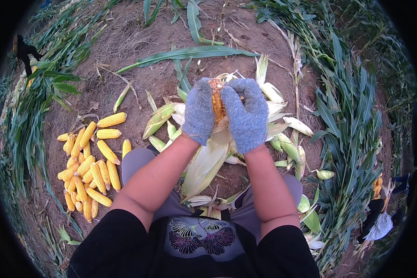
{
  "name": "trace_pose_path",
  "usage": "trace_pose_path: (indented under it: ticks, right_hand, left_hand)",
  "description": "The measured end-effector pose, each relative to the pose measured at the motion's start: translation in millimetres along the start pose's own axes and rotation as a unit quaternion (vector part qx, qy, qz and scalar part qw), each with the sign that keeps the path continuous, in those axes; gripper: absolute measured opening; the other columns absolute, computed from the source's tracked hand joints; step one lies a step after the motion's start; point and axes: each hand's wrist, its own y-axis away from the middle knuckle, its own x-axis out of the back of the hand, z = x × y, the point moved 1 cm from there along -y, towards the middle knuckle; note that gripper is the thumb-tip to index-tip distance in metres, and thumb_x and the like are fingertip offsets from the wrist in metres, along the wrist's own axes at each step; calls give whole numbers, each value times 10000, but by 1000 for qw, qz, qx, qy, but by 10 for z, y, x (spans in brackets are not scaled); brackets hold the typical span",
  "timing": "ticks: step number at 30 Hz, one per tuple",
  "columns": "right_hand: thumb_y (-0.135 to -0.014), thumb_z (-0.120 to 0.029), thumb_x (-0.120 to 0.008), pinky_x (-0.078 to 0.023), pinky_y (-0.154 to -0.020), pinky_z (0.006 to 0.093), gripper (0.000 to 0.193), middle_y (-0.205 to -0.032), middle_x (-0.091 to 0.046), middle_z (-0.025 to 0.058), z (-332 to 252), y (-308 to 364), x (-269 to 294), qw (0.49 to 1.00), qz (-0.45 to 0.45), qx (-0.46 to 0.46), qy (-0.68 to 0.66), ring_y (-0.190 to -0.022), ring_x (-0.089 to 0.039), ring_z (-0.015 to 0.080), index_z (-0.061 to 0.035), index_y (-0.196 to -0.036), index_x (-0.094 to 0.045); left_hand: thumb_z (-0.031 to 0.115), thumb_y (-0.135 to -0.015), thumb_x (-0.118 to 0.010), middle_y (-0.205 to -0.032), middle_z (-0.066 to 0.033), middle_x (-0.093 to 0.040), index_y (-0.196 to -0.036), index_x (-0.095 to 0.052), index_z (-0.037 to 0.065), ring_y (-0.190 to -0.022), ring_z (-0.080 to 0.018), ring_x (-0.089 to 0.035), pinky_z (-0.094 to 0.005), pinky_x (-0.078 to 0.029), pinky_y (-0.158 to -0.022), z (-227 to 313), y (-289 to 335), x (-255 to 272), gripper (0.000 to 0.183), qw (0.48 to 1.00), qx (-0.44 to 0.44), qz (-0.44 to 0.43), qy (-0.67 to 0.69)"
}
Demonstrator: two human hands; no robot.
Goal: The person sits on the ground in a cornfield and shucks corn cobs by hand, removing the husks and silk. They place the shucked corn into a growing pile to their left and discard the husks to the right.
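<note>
Both my hands wear grey knit gloves and close round one ear of corn [217,103], held upright in front of me. Its kernels look dark orange, with brownish patches near the top. My left hand [199,111] grips its left side. On the other side, my right hand [246,113] presses its thumb along the ear, fingers curled. Pale husk leaves [206,167] hang from the ear's lower end toward my lap. Loose husks [160,119] lie on the soil beneath and around my hands.
To my left lies a pile of bare yellow corn ears [88,173]. Green husk pieces [289,148] are strewn to the right. Cut corn stalks [343,116] line both sides, and a long green leaf [190,53] crosses the soil ahead. A gloved hand of another person [381,226] shows at far right.
</note>
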Motion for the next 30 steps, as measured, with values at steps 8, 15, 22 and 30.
trace_pose_path:
  ticks: [8, 15, 22, 30]
  right_hand:
    - [-934, -175, -634, -509, -707, 399, 154, -849, -637, 158, 152, -45, 104, 983, 39, 42, 173, -740, -638, 315, -24, -953, -608]
    - [-937, -218, -648, -502, -742, 359, 220, -875, -621, 112, 293, -32, 198, 995, 10, -25, 98, -762, -599, 216, -18, -1021, -615]
    - [-887, -287, -732, -480, -717, 281, 448, -915, -615, 62, 42, 2, 59, 996, -76, -33, 43, -770, -533, 114, -14, -1217, -599]
    - [-869, -12, -577, -476, -959, 483, 350, -1182, -599, 223, 402, 83, 161, 975, -25, 78, 207, -1092, -578, 418, -8, -1219, -593]
  left_hand:
    - [342, -1078, -395, -1094, -103, -631, -1170, -565, 17, -1027, -215, -607, -352, -487, -938, -134, -54, 203, 378, 997, -24, 61, -38]
    - [467, -1058, -394, -1095, -58, -637, -1197, -571, 71, -971, -150, -644, -314, -546, -860, 185, -191, 190, 455, 981, 34, 69, 178]
    - [616, -968, -476, -1109, -133, -638, -1219, -544, 43, -1005, -263, -660, -386, -572, -882, 174, -88, 178, 628, 997, -4, 9, 73]
    - [426, -828, -779, -1072, -63, -601, -1171, -544, 40, -1001, -130, -577, -301, -503, -893, 335, 4, -112, 567, 988, -89, -80, -95]
